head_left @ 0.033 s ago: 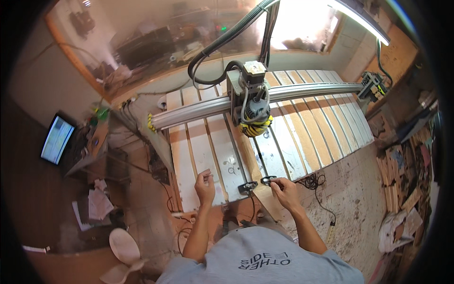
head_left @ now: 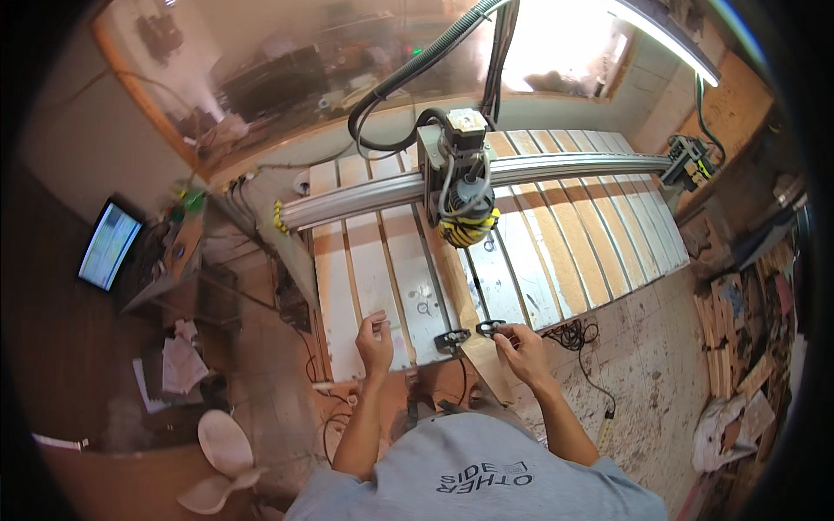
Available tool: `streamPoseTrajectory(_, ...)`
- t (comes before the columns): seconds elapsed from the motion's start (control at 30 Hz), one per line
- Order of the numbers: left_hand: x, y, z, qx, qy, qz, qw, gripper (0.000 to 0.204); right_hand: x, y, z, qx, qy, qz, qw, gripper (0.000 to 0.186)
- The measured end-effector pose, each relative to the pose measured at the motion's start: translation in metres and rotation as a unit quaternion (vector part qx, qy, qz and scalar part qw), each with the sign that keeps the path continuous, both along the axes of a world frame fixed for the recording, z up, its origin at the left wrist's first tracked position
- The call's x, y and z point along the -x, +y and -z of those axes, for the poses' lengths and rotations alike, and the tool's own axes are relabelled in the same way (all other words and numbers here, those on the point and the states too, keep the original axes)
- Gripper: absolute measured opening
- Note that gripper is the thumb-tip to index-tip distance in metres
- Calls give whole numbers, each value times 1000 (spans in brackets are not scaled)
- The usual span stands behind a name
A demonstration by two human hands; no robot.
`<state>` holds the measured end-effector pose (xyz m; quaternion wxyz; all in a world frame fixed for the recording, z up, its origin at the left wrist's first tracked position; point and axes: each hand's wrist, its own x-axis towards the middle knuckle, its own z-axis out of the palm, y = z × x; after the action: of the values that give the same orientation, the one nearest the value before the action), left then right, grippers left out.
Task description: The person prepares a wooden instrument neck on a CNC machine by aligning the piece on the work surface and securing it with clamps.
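My right hand (head_left: 524, 351) pinches the right end of a small black clamp (head_left: 490, 327) at the near edge of the slotted machine bed (head_left: 373, 278). A second black clamp (head_left: 451, 339) sits just left of it. Between the two clamps lies a long tan wooden strip (head_left: 483, 360), its near end jutting past the bed's edge. My left hand (head_left: 374, 347) hovers over or rests on the pale bed panels, left of the clamps. Its fingers are curled together; whether they hold something small cannot be made out.
Above the strip stands the router spindle (head_left: 469, 204) with yellow-black wrapping, on a metal gantry beam (head_left: 356, 201) crossing the bed. A black cable (head_left: 573, 334) coils on the floor at right. A monitor (head_left: 111, 245) and a white chair (head_left: 224, 443) are at left; wood offcuts (head_left: 725, 347) lie far right.
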<state>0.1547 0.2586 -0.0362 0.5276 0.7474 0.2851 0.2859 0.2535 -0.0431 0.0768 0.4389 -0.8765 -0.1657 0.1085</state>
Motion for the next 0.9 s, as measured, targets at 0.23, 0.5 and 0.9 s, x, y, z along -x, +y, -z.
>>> streamPoseTrajectory(0.23, 45, -109, -3, 145, -17, -78, 986, 24, 26, -33, 43, -9, -99, -73, 992, 62)
streamPoseTrajectory(0.5, 42, -197, 16, 567, -101, -221, 787, 85, -17, -109, 107, -118, 71, -21, 990, 49)
streamPoseTrajectory(0.9, -38, -240, 51, 530, -54, -285, 797, 81, -9, -171, 111, -128, 144, -59, 979, 52)
